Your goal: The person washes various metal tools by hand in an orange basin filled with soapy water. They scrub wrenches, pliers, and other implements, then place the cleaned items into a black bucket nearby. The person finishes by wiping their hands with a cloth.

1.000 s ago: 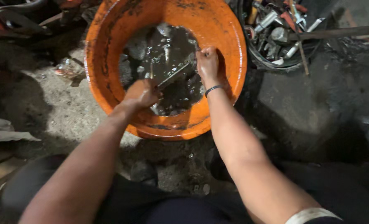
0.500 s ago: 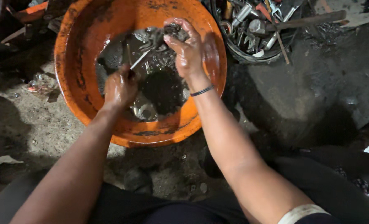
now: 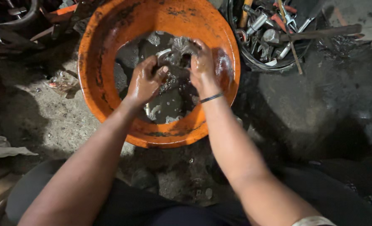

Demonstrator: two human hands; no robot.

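Both hands inside orange basin point(image 3: 106, 104) on the dirty floor point(image 3: 47, 125). Left hand point(image 3: 146, 81) and right hand point(image 3: 202, 67) each curled around a wet metal part point(image 3: 175, 52) held between them over dark oily liquid. Tub of tools point(image 3: 274, 37) far right.

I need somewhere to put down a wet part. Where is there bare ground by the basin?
Bare floor lies right of the orange basin, below the tool tub. Gritty ground lies left of the basin, above the rag. Crowded: the basin's middle, where the left hand and right hand work, and the tub.
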